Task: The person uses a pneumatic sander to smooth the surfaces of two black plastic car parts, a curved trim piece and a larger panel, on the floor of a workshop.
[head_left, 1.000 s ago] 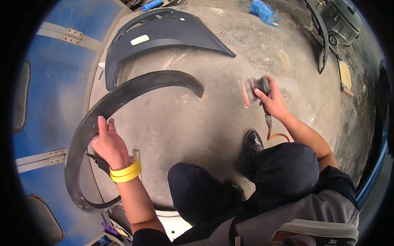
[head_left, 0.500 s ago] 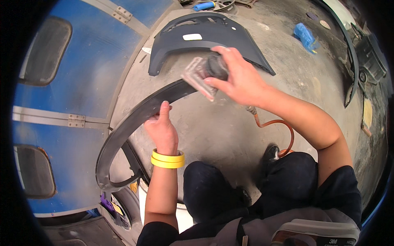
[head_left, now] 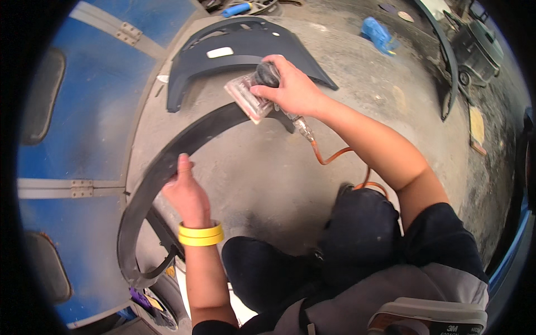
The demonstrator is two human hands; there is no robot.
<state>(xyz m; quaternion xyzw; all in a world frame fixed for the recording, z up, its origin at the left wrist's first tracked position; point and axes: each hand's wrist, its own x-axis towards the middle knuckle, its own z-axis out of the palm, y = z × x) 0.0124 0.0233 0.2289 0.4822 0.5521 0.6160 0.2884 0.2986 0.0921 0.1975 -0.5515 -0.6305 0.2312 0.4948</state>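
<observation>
A: What does your left hand (head_left: 188,195) have hold of?

B: The curved strip (head_left: 167,159), dark and broad, which arches across the space ahead of you and to your left. Your thumb lies along its face and your fingers wrap its inner edge, though most of them are hidden behind it. 2 yellow bands (head_left: 201,234) circle that wrist.

A: And your right hand (head_left: 296,90)?

B: It curls around the dark round top of a sander (head_left: 241,92), closed as far as that body allows, thumb nearer you.

A: Where do you have the sander?

B: Over the far part of the strip, its flat side tilted. You cannot tell from this angle whether the 2 touch.

A: What trails from it?

B: An orange hose (head_left: 329,159), looping back toward your right knee (head_left: 363,218).

A: And what lies around you?

B: On the floor (head_left: 290,178) beyond the strip is a dark panel (head_left: 254,42). Farther off, to your right, are a blue bag (head_left: 377,34) and a wheeled machine (head_left: 475,56). Blue doors (head_left: 84,128) stand on your left.
</observation>
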